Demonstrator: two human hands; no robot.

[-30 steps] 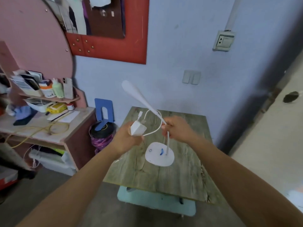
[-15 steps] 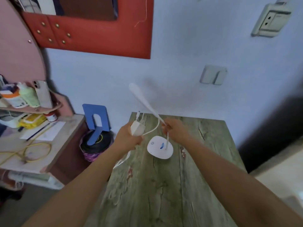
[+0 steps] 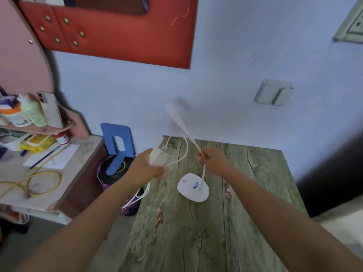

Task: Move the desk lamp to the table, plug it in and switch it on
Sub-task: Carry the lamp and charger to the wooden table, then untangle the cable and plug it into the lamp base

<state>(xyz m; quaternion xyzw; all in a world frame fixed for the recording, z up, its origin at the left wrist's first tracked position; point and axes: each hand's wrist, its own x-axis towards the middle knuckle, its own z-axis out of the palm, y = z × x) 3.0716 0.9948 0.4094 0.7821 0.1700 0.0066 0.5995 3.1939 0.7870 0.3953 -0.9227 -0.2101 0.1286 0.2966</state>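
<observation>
Right hand (image 3: 213,163) fingers gripping the lamp (image 3: 193,187) neck, stem near upright, head slanting far-left, base over the counter (image 3: 245,222), left hand (image 3: 146,169) fingers clutching the plug (image 3: 158,158)

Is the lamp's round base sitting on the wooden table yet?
Cannot tell. The head view shows the lamp base over the table, with the right hand gripping the stem, but no plain gap or contact shows.

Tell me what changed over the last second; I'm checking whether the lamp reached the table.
The person stepped closer, carrying the desk lamp in over the table; whether its base touches is unclear. Unchanged: right hand grips the lamp's neck, left hand holds the plug adapter.
</observation>
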